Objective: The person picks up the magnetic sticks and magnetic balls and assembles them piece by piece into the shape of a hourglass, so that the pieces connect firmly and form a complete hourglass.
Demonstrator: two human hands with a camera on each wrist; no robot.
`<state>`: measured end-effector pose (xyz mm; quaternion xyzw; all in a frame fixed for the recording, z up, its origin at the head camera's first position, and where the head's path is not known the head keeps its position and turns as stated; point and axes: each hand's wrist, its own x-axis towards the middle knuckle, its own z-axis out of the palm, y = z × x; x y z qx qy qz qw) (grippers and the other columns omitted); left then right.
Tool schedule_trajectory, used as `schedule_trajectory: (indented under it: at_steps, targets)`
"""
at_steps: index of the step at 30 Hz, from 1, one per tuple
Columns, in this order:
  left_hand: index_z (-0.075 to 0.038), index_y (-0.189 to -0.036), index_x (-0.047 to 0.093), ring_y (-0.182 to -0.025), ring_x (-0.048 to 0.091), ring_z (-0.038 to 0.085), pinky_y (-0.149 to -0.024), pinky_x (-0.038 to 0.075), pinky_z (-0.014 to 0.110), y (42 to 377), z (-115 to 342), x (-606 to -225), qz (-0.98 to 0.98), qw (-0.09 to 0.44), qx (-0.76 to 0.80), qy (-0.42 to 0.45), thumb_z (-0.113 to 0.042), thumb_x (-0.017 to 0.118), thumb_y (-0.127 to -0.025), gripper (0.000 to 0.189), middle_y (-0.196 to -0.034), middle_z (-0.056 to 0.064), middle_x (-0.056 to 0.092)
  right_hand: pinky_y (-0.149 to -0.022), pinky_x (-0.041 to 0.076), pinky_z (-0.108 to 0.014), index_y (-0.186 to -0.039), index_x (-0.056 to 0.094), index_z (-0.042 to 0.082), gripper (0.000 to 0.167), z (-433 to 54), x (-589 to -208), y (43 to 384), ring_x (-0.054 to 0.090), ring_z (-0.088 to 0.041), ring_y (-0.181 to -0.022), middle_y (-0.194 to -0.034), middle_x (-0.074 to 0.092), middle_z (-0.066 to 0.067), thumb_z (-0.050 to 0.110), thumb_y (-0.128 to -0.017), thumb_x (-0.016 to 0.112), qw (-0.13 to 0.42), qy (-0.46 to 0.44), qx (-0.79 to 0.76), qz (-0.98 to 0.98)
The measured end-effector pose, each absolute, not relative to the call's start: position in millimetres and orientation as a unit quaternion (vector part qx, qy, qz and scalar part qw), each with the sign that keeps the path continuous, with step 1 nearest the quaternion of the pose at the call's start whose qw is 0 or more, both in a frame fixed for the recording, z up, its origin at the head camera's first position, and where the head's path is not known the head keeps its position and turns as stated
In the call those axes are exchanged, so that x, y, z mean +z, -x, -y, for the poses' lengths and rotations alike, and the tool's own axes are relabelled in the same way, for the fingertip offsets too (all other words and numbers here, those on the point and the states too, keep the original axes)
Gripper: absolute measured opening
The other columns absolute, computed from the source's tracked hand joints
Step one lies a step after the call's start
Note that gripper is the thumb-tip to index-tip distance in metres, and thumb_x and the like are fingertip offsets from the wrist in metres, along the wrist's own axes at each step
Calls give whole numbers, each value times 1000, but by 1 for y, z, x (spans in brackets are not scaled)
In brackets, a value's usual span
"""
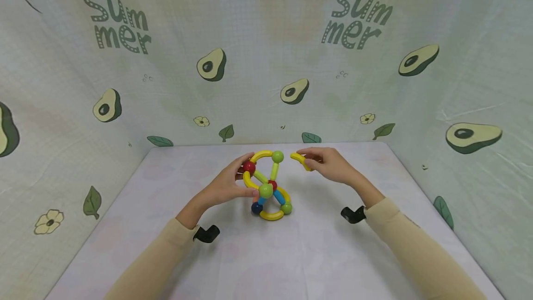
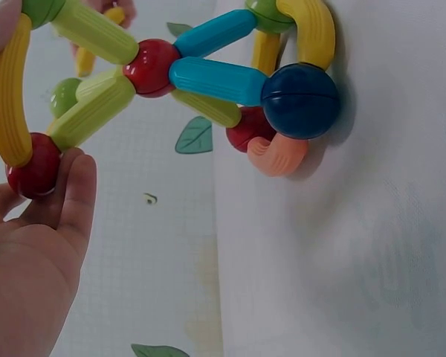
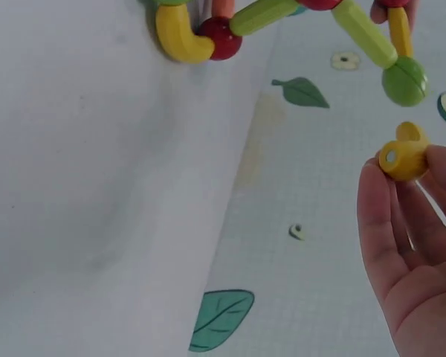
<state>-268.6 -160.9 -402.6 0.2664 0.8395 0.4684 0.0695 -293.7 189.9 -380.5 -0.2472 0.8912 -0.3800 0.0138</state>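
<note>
A toy structure of coloured balls and rods (image 2: 152, 68) stands on the table (image 1: 316, 253), with a dark blue ball (image 2: 301, 101) low down. My left hand (image 1: 222, 184) grips its upper part, fingers at a red ball (image 1: 249, 167) and thumb by a green ball (image 1: 265, 190). To the right, my right hand (image 1: 331, 165) pinches a curved yellow rod (image 1: 298, 157) between thumb and fingers. That rod is held apart from the upper green ball (image 1: 277, 156). In the right wrist view, one round end of the yellow rod (image 3: 403, 161) faces the camera.
Behind the table hangs a pale cloth (image 1: 250, 22) printed with avocados, leaves and lettering. Similar cloth closes both sides. A black strap piece (image 1: 207, 234) sticks out at the left sleeve, another strap piece (image 1: 353, 215) at the right.
</note>
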Motion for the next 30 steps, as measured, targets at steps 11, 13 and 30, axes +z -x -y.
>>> schedule_trajectory:
  at_steps: [11, 13, 30]
  targets:
    - [-17, -168, 27, -137, 53, 27, -118, 46, 46, 270, 161, -403, -841, 69, 464, -270, -46, 93, -81, 113, -163, 8, 42, -93, 60, -45, -147, 63, 13, 38, -174, -373, 287, 71, -30, -94, -102, 72, -6, 22, -110, 61, 48, 251, -440, -861]
    - [-16, -168, 27, -137, 53, 28, -118, 46, 46, 270, 161, -403, -841, 68, 463, -271, -46, 92, -82, 112, -163, 9, 42, -94, 61, -46, -147, 62, 12, 39, -172, -374, 288, 71, -29, -94, -103, 72, -8, 22, -110, 61, 55, 248, -448, -857]
    - [-18, -169, 25, -146, 47, 28, -121, 41, 49, 268, 158, -404, -840, 70, 465, -270, -47, 92, -82, 113, -167, 9, 37, -83, 59, -35, -154, 54, 11, 49, -160, -367, 284, 66, -23, -87, -99, 73, -7, 22, -107, 58, 118, 227, -440, -861]
